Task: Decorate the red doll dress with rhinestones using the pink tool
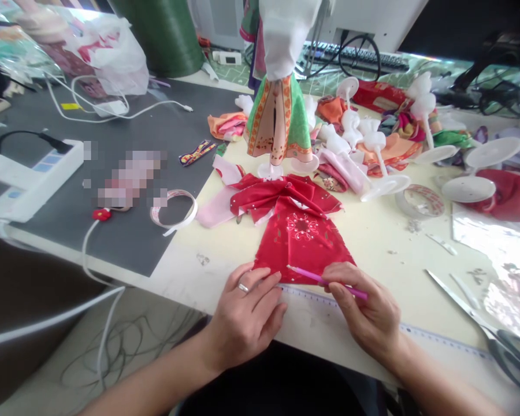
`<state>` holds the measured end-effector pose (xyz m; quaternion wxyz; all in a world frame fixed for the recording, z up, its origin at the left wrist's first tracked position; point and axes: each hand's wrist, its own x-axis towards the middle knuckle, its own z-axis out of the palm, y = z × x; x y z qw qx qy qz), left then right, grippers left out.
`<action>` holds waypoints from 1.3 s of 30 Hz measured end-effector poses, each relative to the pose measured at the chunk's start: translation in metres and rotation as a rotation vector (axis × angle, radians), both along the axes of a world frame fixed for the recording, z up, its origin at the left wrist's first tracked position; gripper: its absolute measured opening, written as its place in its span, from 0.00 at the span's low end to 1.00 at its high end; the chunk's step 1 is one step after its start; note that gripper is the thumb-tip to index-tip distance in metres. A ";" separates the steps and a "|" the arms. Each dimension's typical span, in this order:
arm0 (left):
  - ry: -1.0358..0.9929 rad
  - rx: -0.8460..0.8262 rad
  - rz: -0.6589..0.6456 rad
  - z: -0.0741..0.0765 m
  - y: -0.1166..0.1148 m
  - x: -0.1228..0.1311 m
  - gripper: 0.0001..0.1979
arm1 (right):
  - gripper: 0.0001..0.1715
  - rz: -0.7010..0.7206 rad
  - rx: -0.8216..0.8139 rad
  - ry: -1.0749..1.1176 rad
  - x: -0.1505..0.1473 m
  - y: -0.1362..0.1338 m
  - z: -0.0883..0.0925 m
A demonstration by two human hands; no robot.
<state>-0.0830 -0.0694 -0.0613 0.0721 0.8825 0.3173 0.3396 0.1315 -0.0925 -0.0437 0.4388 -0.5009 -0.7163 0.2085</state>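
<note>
A small red doll dress with a white floral pattern and white dots lies spread on the table. My left hand rests on its lower left corner, fingers stretched out over the fabric, a ring on one finger. Between the fingers of my right hand is a slim pink pen-shaped stick. Its pale tip lies over the dress's lower part, touching or just above the cloth. A ruler strip runs along the table below the hem.
Scissors lie open at the right. Behind the dress stands a doll form in a green and peach skirt. White doll stands lie among fabric pieces. Tape rolls and a power strip are on the left half.
</note>
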 end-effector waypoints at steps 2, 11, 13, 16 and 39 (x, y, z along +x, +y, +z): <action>-0.006 -0.007 -0.003 0.000 0.001 0.000 0.08 | 0.07 -0.006 0.001 -0.002 0.000 0.000 0.000; -0.015 -0.026 -0.026 0.002 0.000 -0.001 0.08 | 0.07 -0.005 0.006 -0.021 0.002 -0.001 0.000; -0.013 -0.026 -0.023 0.002 0.000 -0.001 0.08 | 0.07 0.004 0.010 -0.032 0.002 -0.001 0.000; -0.004 -0.025 -0.023 0.002 0.001 0.000 0.07 | 0.08 0.034 0.019 -0.050 0.001 0.000 0.001; -0.001 -0.017 0.000 0.000 0.000 0.000 0.06 | 0.10 0.212 0.064 -0.113 -0.001 0.001 0.003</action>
